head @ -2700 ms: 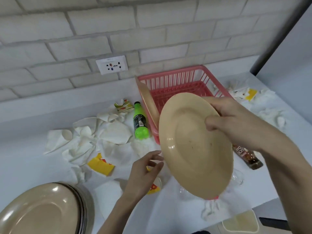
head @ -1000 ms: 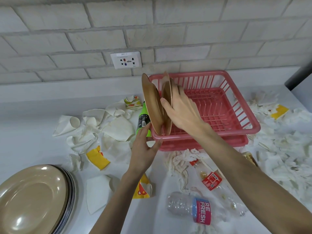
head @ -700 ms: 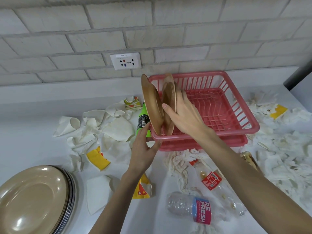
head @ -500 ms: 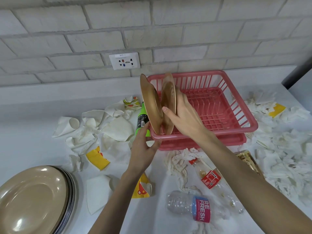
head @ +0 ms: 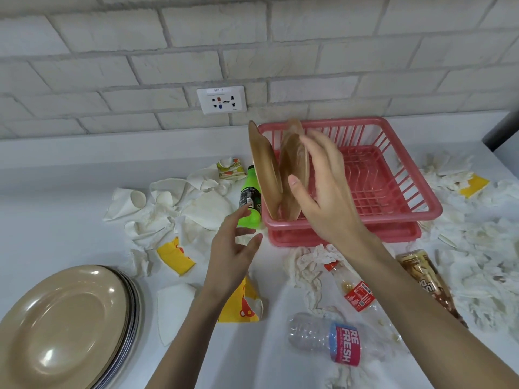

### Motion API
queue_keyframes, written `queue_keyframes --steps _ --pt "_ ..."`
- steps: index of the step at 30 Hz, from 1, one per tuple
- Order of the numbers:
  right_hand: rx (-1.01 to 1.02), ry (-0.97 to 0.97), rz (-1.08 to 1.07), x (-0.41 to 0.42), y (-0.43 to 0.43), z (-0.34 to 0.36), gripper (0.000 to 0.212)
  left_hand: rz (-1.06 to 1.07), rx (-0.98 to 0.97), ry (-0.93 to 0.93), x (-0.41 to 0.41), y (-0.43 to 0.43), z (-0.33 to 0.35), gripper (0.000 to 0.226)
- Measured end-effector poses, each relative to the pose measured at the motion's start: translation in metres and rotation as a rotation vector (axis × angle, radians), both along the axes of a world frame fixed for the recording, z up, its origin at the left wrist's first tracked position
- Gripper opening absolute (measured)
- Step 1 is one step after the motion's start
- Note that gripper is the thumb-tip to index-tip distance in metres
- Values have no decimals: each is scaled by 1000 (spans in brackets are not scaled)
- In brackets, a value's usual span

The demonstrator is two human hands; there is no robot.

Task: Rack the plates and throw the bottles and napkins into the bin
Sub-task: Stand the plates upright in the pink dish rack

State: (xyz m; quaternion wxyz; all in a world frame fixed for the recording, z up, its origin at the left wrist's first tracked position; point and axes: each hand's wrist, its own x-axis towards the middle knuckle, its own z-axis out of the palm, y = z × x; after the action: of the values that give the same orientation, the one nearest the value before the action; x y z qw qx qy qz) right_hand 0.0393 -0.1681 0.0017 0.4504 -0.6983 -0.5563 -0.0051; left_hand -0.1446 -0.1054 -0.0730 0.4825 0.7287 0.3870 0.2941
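right hand (head: 323, 195) — fingers spread, gripped nothing, just beside plate (head: 292, 167) | left hand (head: 233, 248) hung slack, empty | plate stood upright in pink rack (head: 390, 219)

Single head cam, wide-angle, worn by person. Looks fwd + down onto white counter (head: 56, 197), brick wall (head: 112, 51) at top of frame. Close range: both forearms (head: 179, 346) enter from bottom edge, pink rack (head: 351, 122) centre-right, plate stack (head: 64, 327) cut off bottom-left.
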Motion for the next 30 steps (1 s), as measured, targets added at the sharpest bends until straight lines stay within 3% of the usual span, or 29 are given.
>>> queue_keyframes --steps 6,10,15,20,25,30 --pt "70 -18 238 -51 3 6 26 22 -19 -28 -51 3 24 33" --pt "-43 88 388 -98 14 -2 13 84 -11 5 -103 9 32 28" --pt "-310 144 507 -162 36 -23 19 219 3 99 -181 25 25 24" --pt "-535 66 484 -225 58 -46 28 347 72 244 -258 46 12 20" --pt "-685 2 455 -267 77 -69 19 388 147 342 -319 67 -1 14" --pt "-732 5 378 -293 93 -84 20 356 207 408 -358 90 -18 22"
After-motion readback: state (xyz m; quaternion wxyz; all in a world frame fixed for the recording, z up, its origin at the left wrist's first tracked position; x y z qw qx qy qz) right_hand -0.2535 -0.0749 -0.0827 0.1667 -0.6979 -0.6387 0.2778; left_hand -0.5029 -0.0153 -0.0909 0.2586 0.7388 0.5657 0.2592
